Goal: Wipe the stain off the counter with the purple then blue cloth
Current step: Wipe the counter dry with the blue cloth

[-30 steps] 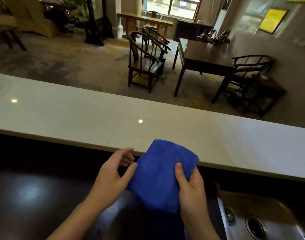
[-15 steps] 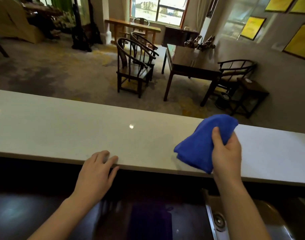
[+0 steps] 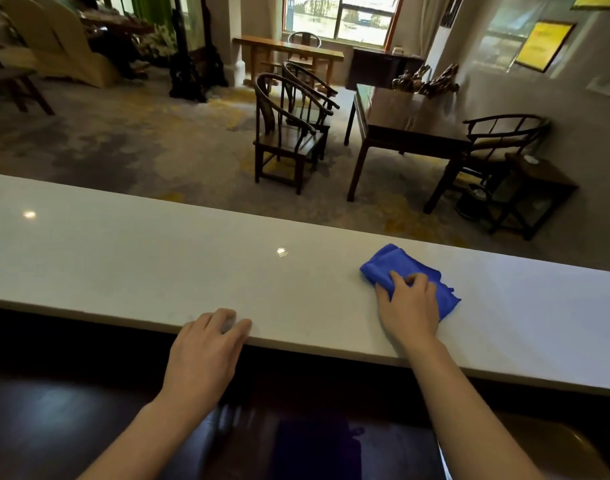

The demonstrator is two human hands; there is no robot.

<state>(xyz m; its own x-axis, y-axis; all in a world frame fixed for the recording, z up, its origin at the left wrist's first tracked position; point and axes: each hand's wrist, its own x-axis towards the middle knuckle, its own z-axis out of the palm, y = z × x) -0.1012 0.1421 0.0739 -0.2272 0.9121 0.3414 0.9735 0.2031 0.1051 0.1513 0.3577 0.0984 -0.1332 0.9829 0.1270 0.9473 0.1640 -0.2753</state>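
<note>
A crumpled blue cloth (image 3: 393,266) lies on the long white counter (image 3: 158,258), right of centre. My right hand (image 3: 409,306) presses down on the cloth's near side, fingers curled into the fabric. My left hand (image 3: 206,351) rests at the counter's near edge, fingertips on top, holding nothing. A dark purple cloth (image 3: 317,448) lies flat on the dark lower surface between my forearms. I cannot make out a stain on the counter.
Below the counter runs a dark glossy worktop (image 3: 54,420), with a metal sink edge (image 3: 573,448) at the lower right. Beyond the counter, lower down, stand wooden chairs (image 3: 289,133) and a dark table (image 3: 400,126) on a carpeted floor.
My right hand carried the blue cloth from in front of my body up onto the counter and pressed it flat. My left hand let go of it and settled on the counter's edge.
</note>
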